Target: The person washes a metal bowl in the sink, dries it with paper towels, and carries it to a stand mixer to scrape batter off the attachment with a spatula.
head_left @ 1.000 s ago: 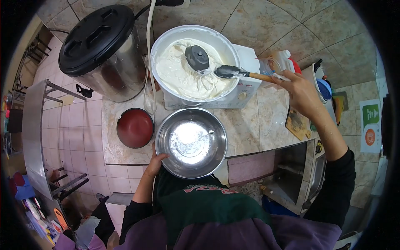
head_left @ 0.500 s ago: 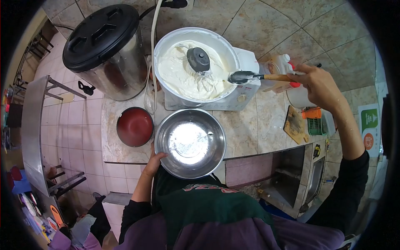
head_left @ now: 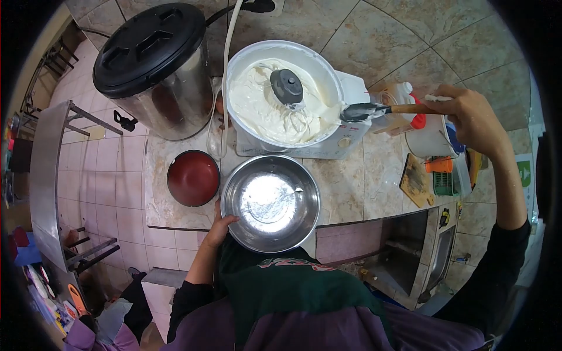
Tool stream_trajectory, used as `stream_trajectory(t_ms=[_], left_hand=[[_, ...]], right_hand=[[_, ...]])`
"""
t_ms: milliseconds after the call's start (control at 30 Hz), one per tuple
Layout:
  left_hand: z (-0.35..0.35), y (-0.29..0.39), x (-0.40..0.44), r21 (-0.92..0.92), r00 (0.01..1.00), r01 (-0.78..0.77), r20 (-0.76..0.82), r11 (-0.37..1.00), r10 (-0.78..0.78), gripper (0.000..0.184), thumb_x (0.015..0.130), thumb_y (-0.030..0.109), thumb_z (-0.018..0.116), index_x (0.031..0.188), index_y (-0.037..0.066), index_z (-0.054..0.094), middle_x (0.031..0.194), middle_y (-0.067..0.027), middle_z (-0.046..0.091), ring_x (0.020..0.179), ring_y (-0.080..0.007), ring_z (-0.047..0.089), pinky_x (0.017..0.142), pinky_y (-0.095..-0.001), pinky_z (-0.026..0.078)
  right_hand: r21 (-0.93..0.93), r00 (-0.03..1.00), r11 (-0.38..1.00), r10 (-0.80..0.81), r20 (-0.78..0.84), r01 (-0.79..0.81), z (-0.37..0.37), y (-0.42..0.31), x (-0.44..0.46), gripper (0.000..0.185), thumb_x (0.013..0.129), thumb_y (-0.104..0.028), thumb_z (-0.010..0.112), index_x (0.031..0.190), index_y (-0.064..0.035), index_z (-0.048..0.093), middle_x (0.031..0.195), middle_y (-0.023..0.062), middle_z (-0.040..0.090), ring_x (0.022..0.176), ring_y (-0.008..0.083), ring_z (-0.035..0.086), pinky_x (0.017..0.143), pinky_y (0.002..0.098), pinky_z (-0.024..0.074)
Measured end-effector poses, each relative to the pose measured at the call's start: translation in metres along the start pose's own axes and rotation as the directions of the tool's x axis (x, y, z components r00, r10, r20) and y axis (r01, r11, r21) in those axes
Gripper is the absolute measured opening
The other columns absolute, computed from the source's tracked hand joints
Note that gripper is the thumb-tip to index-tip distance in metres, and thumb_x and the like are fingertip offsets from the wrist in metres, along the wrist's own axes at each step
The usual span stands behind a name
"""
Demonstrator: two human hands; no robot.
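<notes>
My right hand (head_left: pixel 477 120) is closed on the wooden handle of a dark spatula (head_left: pixel 366 112) smeared with white cream. The blade rests at the right rim of a white mixer bowl (head_left: pixel 338 88). Thick white cream (head_left: pixel 252 96) fills much of that bowl, around a dark grey hub with a wire whisk. With my left hand (head_left: pixel 219 230) I grip the near left rim of a shiny steel bowl (head_left: pixel 269 205), which sits at the counter's front edge. Only a little white shows on its inner wall.
A red bowl (head_left: pixel 194 178) sits left of the steel bowl. Behind it stands a large steel container with a black lid (head_left: pixel 149 47). Bottles (head_left: pixel 398 96), a wooden board (head_left: pixel 417 181) and a green basket (head_left: pixel 444 183) are at the right. Another person (head_left: pixel 120 327) is at lower left.
My right hand has moved right with the spatula, whose blade has gone from over the cream to the bowl's right rim. My left hand keeps its hold on the steel bowl.
</notes>
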State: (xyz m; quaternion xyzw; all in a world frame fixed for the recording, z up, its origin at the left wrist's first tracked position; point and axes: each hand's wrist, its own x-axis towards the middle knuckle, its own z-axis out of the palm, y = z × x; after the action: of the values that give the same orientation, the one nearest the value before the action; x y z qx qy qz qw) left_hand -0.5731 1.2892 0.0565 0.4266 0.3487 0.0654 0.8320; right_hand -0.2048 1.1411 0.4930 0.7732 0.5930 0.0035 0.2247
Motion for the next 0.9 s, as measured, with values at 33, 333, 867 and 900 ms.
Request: stream_trajectory(t_ms=[33, 333, 867, 900], left_hand=[[-0.001, -0.002, 0.0, -0.001, 1.0, 0.002, -0.002, 1.0, -0.002, 0.078, 0.066, 0.006, 0.058, 0.135, 0.006, 0.022, 0.123, -0.0127, 0.041, 0.116, -0.0252, 0.04, 0.1, -0.0354, 0.032], [0.003, 0.007, -0.001, -0.028, 0.998, 0.056, 0.016, 0.998, -0.056, 0.078, 0.067, 0.003, 0.058, 0.135, 0.007, 0.02, 0.123, -0.0121, 0.042, 0.115, -0.0251, 0.042, 0.098, -0.0353, 0.035], [-0.016, -0.021, 0.007, -0.043, 0.991, 0.132, -0.005, 0.99, -0.132, 0.057, 0.072, 0.007, 0.055, 0.126, 0.005, 0.036, 0.114, -0.0119, 0.052, 0.107, -0.0245, 0.05, 0.095, -0.0348, 0.038], [-0.021, -0.03, 0.01, -0.029, 0.991, 0.126, -0.037, 0.992, -0.127, 0.046, 0.075, 0.013, 0.054, 0.118, -0.002, 0.049, 0.106, -0.0117, 0.059, 0.1, -0.0229, 0.055, 0.092, -0.0326, 0.04]], right_hand=[[-0.016, 0.999, 0.999, 0.038, -0.001, -0.038, -0.003, 0.0, -0.002, 0.047, 0.067, 0.013, 0.053, 0.105, -0.0095, 0.068, 0.097, 0.0117, 0.063, 0.078, 0.0288, 0.061, 0.067, 0.0366, 0.0483], [0.527, 0.977, 0.823, 0.178, 0.114, -0.212, 0.038, 0.021, -0.007, 0.042, 0.077, 0.004, 0.052, 0.118, -0.0031, 0.06, 0.086, 0.0128, 0.063, 0.069, 0.0173, 0.059, 0.061, 0.0313, 0.0469], [0.815, 0.826, 0.137, 0.105, 0.553, -0.563, 0.102, 0.02, -0.023, 0.041, 0.087, -0.012, 0.044, 0.127, -0.009, 0.053, 0.066, -0.0004, 0.049, 0.047, 0.0058, 0.05, 0.039, 0.0203, 0.049], [0.804, 0.823, 0.173, 0.115, 0.557, -0.569, 0.096, 0.025, -0.028, 0.039, 0.087, -0.01, 0.044, 0.125, -0.008, 0.055, 0.066, 0.0007, 0.05, 0.045, 0.0064, 0.05, 0.038, 0.0205, 0.0481]])
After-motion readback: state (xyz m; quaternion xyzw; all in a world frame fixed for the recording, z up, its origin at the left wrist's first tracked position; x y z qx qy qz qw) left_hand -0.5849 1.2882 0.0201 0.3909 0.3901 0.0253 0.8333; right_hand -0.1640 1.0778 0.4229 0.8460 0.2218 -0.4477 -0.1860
